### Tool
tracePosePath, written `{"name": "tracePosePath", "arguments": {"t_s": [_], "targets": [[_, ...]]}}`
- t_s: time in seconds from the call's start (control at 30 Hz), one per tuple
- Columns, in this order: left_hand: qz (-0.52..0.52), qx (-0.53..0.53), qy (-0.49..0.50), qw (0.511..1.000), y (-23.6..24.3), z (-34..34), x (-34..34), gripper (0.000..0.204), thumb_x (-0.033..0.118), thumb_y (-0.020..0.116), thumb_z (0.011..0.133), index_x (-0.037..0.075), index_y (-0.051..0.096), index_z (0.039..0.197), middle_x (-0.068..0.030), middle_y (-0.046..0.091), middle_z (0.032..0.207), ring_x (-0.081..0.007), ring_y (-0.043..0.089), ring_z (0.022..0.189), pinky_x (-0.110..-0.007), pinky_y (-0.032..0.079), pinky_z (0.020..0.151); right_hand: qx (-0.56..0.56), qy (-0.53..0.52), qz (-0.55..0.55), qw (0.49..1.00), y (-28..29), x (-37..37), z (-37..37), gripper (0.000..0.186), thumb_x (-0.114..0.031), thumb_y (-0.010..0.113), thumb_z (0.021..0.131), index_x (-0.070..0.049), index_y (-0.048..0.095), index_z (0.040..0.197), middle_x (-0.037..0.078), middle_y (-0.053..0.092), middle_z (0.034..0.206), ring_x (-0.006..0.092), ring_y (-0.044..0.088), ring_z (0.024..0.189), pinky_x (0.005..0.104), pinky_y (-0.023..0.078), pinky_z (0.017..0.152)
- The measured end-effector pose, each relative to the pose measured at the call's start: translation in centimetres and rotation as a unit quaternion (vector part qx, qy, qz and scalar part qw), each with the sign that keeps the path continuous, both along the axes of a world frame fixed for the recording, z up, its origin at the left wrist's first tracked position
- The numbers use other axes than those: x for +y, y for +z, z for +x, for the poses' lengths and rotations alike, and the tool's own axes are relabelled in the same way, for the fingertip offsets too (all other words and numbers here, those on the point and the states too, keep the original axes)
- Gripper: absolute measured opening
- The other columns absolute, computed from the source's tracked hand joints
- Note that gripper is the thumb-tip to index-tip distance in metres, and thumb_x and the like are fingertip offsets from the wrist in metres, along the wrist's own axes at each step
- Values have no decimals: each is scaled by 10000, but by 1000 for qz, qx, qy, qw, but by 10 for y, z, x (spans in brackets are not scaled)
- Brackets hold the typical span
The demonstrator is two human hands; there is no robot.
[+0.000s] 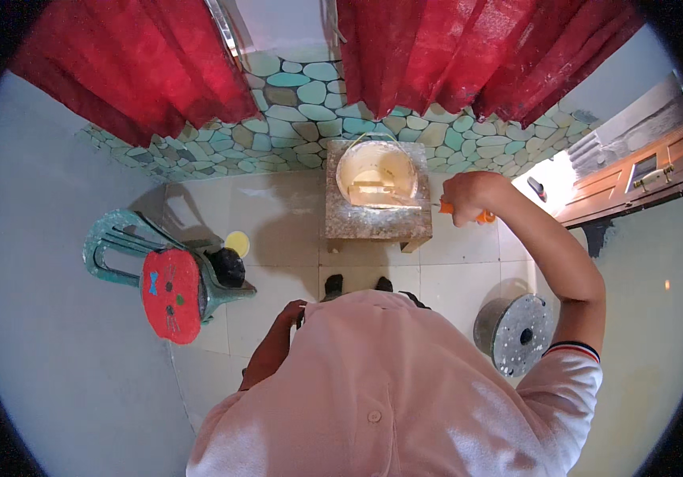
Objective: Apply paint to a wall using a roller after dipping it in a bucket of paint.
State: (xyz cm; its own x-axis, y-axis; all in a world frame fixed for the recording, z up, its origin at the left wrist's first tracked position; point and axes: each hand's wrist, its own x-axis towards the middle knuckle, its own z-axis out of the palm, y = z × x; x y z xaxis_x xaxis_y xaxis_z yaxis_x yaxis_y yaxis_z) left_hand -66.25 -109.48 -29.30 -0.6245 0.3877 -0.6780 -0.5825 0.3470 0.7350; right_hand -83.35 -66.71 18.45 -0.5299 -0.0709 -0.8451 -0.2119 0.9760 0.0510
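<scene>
My right hand [473, 195] is closed around the orange handle [486, 215] of a tool at the right of the speckled low stand. Its metal blade [409, 203] reaches over the near rim of a cream bucket [349, 159] with pale material inside and a thin raised handle. The bucket rests on the low stand [369, 228]. My left hand [294, 312] is down at my side against my body, its fingers mostly hidden, so I cannot tell what they hold.
A green plastic chair [103, 242] with a red cushion [168, 296] and a dark bundle [226, 268] stands left; a yellow disc [237, 244] lies nearby. A grey spool [508, 334] sits right, below a wooden door [596, 199]. Red curtains [429, 56] hang over a pebble-patterned wall [318, 95].
</scene>
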Motion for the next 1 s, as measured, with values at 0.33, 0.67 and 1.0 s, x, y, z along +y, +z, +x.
{"name": "tracePosePath", "arguments": {"t_s": [0.33, 0.67, 1.0], "targets": [[129, -308, 210, 919, -115, 45, -33, 216, 222, 481, 798, 50, 602, 746, -57, 538, 608, -179, 483, 508, -317, 401, 470, -28, -26, -6, 999, -92, -7, -56, 139, -62, 631, 548, -4, 634, 675, 119, 620, 673, 206, 604, 575, 333, 483, 497], [-1, 16, 89, 996, 52, 6, 15, 166, 159, 498, 762, 43, 616, 769, -37, 544, 618, -141, 466, 522, -294, 389, 471, -14, -47, 5, 999, -134, 15, -41, 146, -46, 587, 596, -17, 615, 736, 112, 603, 630, 210, 591, 521, 320, 483, 457], [-6, -144, 7, 990, -90, 16, -21, 236, 205, 502, 771, 40, 621, 892, -62, 599, 699, -167, 500, 536, -293, 399, 470, -11, -33, -22, 999, -38, 8, 7, 275, -79, 581, 600, -16, 589, 867, 138, 610, 716, 253, 618, 610, 358, 507, 511]]}}
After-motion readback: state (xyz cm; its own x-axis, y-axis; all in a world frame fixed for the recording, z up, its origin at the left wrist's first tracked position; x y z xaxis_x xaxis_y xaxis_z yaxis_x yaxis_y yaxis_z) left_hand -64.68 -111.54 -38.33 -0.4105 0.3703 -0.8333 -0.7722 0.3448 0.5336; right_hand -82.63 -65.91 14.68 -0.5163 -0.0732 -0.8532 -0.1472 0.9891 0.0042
